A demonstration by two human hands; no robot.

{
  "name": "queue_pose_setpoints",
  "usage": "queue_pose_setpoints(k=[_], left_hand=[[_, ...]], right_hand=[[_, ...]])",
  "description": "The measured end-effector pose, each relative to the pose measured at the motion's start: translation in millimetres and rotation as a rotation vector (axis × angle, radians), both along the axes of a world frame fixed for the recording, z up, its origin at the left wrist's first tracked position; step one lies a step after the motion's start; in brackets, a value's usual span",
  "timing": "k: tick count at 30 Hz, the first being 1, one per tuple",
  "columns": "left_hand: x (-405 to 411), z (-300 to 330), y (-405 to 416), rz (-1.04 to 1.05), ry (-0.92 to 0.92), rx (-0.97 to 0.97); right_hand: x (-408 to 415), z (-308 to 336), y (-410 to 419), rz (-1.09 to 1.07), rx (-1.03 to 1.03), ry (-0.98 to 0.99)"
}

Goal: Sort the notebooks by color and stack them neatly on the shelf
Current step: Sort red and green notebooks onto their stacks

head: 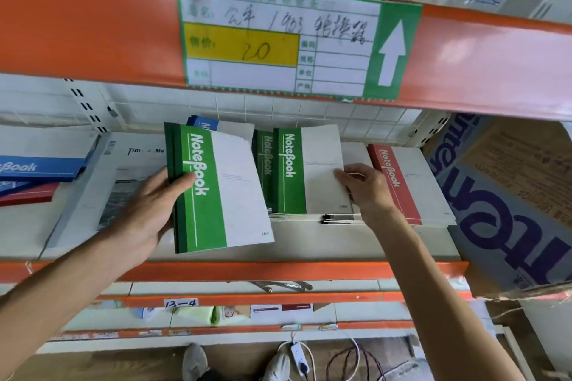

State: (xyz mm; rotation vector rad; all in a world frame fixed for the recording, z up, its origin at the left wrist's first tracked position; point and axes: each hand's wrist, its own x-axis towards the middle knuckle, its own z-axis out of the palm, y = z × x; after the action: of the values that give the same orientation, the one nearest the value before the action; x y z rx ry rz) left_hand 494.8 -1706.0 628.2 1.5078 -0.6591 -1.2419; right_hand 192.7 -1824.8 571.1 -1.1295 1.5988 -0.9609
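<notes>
Cardboard box (507, 195) beside red notebooks (399, 182), shelf's (278, 269) right.

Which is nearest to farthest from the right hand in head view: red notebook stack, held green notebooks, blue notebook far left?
1. Red notebook stack, just right of the right hand.
2. Held green notebooks, left of it, in the left hand.
3. Blue notebook, far left.

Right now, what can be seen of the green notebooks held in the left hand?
The green notebooks are a thin bundle, two or three judging by the dark green spines at the left edge. The top cover looks like glossy card: a green band with white "NoteBook" lettering, white to its right. They are tilted, lifted above the shelf. The left hand grips the spine side, thumb on the cover. Nothing else touches them.
</notes>
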Motion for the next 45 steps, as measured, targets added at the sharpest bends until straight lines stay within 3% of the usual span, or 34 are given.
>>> queue_pose_setpoints(k=[14,21,24,28,31,36,45], left_hand=[[41,4,22,0.038,0.005,-0.005],[38,5,23,0.011,0.004,-0.056],[38,2,22,-0.007,0.003,-0.062],[33,2,19,-0.068,-0.010,-0.058],[30,0,19,-0.108,-0.031,-0.065],[30,-2,18,-0.092,0.011,-0.079],[48,5,21,-0.018,0.062,-0.084]], right_hand=[[43,-11,-23,0.070,-0.027,0.442],[51,-11,-10,0.105,-0.212,0.843],[66,1,15,0.227,-0.360,0.654],[104,10,66,0.426,-0.037,0.073],[115,8,82,0.408,0.066,-0.130],[98,-1,78,0.340,0.039,-0.138],[22,18,9,0.051,0.009,0.075]])
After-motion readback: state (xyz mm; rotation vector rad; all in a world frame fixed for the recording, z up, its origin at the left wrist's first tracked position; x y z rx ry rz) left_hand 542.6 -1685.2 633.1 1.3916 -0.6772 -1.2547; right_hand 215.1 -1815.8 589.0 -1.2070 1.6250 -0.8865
